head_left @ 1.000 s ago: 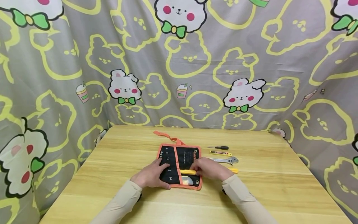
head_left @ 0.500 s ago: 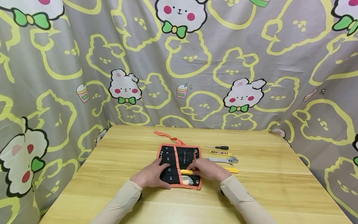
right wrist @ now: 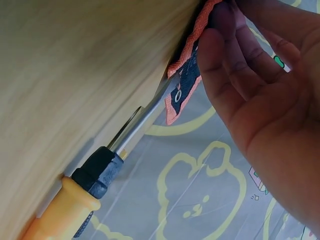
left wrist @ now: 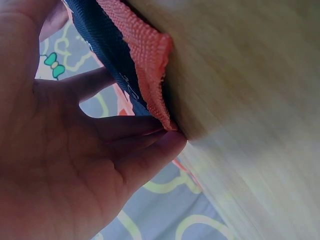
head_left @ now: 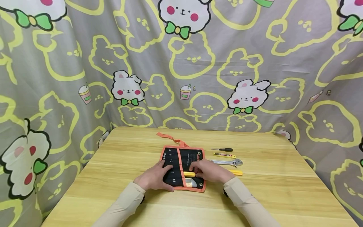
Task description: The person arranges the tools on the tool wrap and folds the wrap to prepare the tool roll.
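Note:
A black tool pouch (head_left: 188, 157) with orange trim and number marks lies flat on the table. My left hand (head_left: 151, 176) rests across its left half, fingers spread. In the left wrist view, the thumb (left wrist: 160, 152) touches the orange edge. With its fingertips, my right hand (head_left: 212, 170) pinches a slim yellow tool (head_left: 189, 174) lying along the pouch's right half; the kind is hidden by the fingers. Below it a grey tool (head_left: 193, 183) with a yellow part sits in the pouch. In the right wrist view, a screwdriver-like tool with a yellow handle (right wrist: 62, 210), black collar and metal shaft points toward the pouch.
Right of the pouch lie a small black screwdriver (head_left: 222, 149), a flat yellow packet (head_left: 224, 154) and an adjustable wrench (head_left: 231, 162). An orange strap (head_left: 168, 137) trails from the pouch's far edge. A patterned curtain (head_left: 181, 63) hangs behind the table.
The right hand has shifted slightly left along the yellow tool, and less of that tool shows beside the fingers. The left hand stays on the pouch.

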Demonstrator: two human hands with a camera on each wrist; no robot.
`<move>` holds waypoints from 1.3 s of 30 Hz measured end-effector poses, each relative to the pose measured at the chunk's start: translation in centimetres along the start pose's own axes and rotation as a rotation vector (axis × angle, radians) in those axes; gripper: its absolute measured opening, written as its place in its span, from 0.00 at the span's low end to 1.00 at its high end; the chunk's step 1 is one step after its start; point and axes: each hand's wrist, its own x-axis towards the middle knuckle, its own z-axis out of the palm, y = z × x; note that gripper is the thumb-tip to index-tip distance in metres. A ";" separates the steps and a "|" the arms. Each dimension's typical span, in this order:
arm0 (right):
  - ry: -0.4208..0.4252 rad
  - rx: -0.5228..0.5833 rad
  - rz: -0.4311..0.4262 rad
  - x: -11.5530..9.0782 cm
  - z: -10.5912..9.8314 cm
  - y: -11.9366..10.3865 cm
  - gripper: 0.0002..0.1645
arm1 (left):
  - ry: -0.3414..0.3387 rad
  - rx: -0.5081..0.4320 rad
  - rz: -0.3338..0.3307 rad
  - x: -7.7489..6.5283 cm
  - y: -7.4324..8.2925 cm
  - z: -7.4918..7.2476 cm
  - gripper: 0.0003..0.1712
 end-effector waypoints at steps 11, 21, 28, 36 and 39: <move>0.022 -0.004 -0.061 0.1 0.1 0.1 0.13 | 0.005 -0.009 -0.009 0.1 0.0 -0.1 0.54; 0.037 -0.022 -0.082 0.3 0.0 0.1 0.13 | 0.005 -0.009 -0.011 0.2 -0.3 0.1 0.54; 0.032 0.019 -0.089 0.4 0.1 0.2 0.13 | 0.002 -0.005 -0.011 0.3 -0.3 0.1 0.54; 0.026 0.074 -0.086 0.7 0.3 0.6 0.14 | 0.003 -0.005 -0.010 0.1 -0.1 0.0 0.54; 0.016 0.081 -0.076 0.9 0.3 0.6 0.14 | -0.002 -0.006 -0.010 0.1 0.0 0.0 0.53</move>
